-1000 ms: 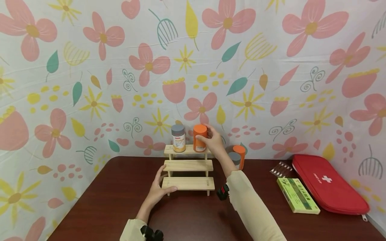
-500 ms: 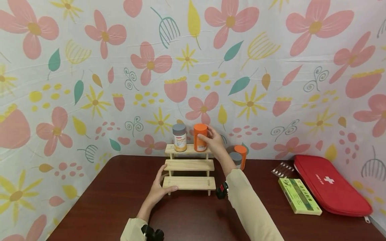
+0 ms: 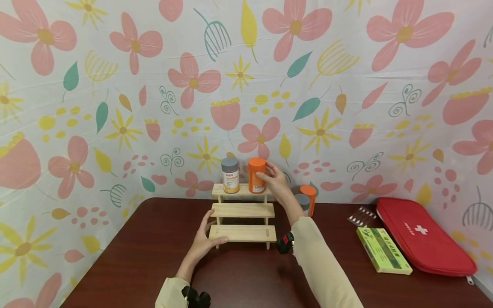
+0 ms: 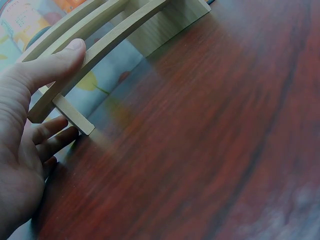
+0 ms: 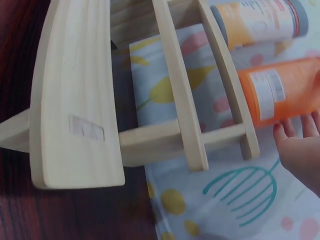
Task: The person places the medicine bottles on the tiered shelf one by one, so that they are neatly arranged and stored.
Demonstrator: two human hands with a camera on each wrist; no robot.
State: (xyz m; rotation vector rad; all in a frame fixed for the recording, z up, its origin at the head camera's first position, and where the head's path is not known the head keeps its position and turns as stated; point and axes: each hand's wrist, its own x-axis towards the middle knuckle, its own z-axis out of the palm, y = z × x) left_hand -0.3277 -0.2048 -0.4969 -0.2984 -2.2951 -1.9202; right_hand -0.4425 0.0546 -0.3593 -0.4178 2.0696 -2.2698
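A three-tier wooden step rack [image 3: 242, 233] stands on the table. On its top tier are an orange bottle [image 3: 254, 182] and, left of it, a grey-lidded bottle [image 3: 230, 180] with a white and yellow label. My right hand [image 3: 279, 185] holds the orange bottle from the right, thumb across its front. In the right wrist view its fingertips meet the side of that bottle [image 5: 285, 90]. My left hand [image 3: 201, 243] grips the rack's left end. The left wrist view has its thumb [image 4: 72, 52] over the lowest tier, with other fingers beside the leg below.
Behind my right forearm stand another orange bottle [image 3: 309, 197] and a grey-lidded one [image 3: 303, 202]. At right on the dark table [image 3: 127, 256] lie a blister pack [image 3: 362, 217], a green box [image 3: 384, 250] and a red first-aid pouch [image 3: 427, 239]. A flowered cloth [image 3: 327, 141] hangs behind.
The head view has shifted slightly. Both hands keep their places on the orange bottle and the rack.
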